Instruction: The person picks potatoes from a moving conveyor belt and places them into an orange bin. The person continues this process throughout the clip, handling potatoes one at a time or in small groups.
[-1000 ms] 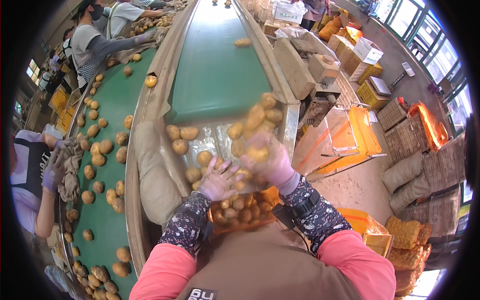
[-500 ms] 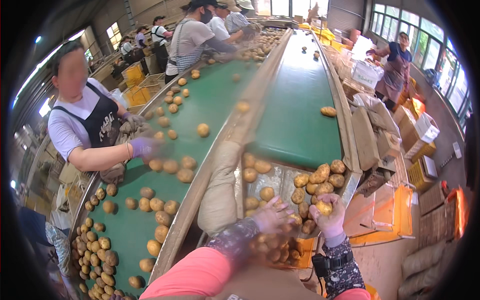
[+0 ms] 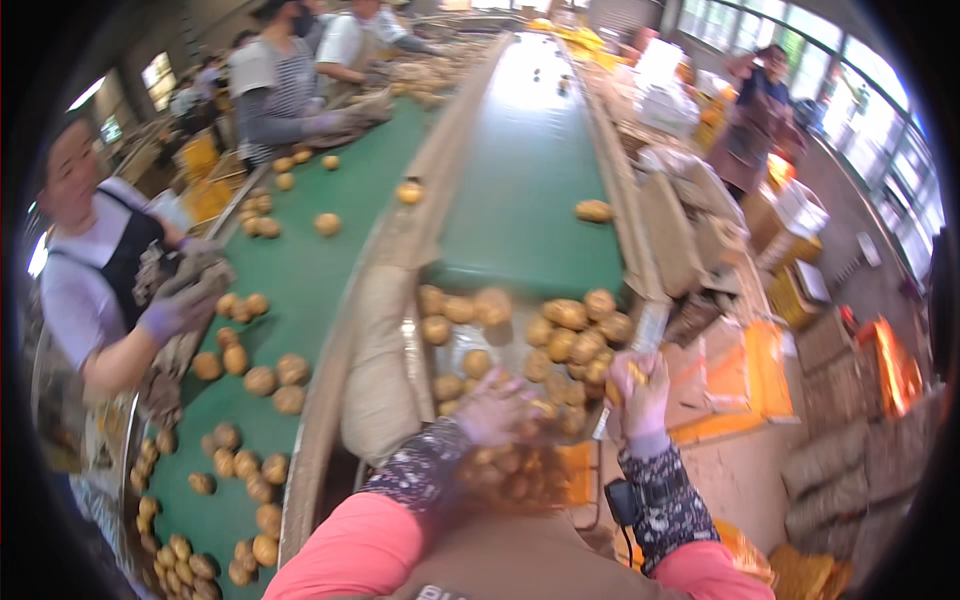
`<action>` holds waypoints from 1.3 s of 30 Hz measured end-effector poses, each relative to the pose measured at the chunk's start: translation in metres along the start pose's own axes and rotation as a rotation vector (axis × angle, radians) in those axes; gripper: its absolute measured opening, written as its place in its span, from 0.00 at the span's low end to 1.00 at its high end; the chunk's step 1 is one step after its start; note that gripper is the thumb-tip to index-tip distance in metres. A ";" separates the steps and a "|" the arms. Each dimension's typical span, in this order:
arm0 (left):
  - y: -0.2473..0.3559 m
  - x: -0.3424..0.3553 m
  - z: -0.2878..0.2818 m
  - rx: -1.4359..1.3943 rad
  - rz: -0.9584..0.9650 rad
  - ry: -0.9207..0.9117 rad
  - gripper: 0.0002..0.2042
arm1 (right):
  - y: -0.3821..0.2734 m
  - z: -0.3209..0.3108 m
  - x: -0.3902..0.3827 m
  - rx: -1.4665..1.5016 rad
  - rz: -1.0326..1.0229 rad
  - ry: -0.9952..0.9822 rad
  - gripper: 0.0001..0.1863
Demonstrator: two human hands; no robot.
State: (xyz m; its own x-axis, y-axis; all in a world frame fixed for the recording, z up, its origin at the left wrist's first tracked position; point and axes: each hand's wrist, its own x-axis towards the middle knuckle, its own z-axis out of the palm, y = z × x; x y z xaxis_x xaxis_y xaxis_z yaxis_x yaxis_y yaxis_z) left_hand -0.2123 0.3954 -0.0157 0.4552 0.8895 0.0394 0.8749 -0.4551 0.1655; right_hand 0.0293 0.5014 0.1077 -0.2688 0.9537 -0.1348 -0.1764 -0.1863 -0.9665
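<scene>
My left hand (image 3: 496, 408), in a thin pinkish glove, reaches over the metal chute (image 3: 462, 350) with its fingers spread. It lies at the lower edge of the loose potatoes (image 3: 560, 345), and whether it touches any is blurred. To its right, my right hand (image 3: 643, 395) is closed round a single potato (image 3: 622, 380), held up beside the chute's right wall. Below both hands, several potatoes (image 3: 505, 472) sit in an orange container (image 3: 575, 472), smeared by motion.
A green belt (image 3: 530, 220) runs down to the chute, one potato (image 3: 593, 211) near its right edge. Left of the padded divider (image 3: 375, 360), another green belt (image 3: 310, 290) carries many potatoes. A co-worker's gloved hands (image 3: 180, 300) are over it. Boxes (image 3: 720, 370) stand at right.
The whole view has shifted, so the belts and chute sit further left. My right hand still grips a potato. The co-worker at left has drawn their hands back from the belt's middle.
</scene>
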 end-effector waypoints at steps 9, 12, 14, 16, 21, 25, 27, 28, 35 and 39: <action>-0.002 -0.002 -0.001 0.075 0.031 0.011 0.30 | -0.182 -0.058 0.039 -0.316 -1.445 0.485 0.20; -0.002 -0.002 0.001 0.106 0.048 0.048 0.29 | -0.253 -0.064 0.069 -1.006 -1.634 0.843 0.29; -0.002 -0.002 0.001 0.111 0.046 0.040 0.29 | -0.275 -0.063 0.092 -1.158 -1.195 0.829 0.34; -0.003 -0.002 0.001 0.066 0.036 0.051 0.29 | -0.251 -0.060 0.100 -0.906 -1.115 0.432 0.32; -0.001 -0.002 0.000 0.071 0.002 0.002 0.29 | -0.100 -0.020 0.092 -0.782 -0.552 -0.457 0.29; 0.000 -0.006 0.004 0.041 0.037 0.180 0.29 | -0.005 0.019 0.081 -1.164 -0.265 -0.371 0.32; 0.000 -0.011 0.006 0.050 0.049 0.190 0.29 | 0.019 0.032 0.073 -1.433 -0.238 -0.258 0.34; 0.000 -0.015 0.007 0.042 0.063 0.187 0.29 | 0.027 0.037 0.069 -1.598 -0.135 -0.208 0.35; -0.002 -0.031 0.010 -0.053 0.014 0.159 0.29 | 0.057 0.040 0.053 -1.593 -0.160 -0.250 0.31; 0.001 -0.024 0.010 0.033 -0.306 0.287 0.30 | 0.066 0.038 0.052 -1.250 -0.041 -0.338 0.37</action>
State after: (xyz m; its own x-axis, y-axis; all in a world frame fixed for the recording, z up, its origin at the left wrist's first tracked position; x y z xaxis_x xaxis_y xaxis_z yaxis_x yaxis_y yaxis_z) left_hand -0.2205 0.3727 -0.0265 0.1126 0.9571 0.2669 0.9696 -0.1646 0.1810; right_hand -0.0320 0.5301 0.0450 -0.5415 0.8125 -0.2159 0.7593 0.3624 -0.5406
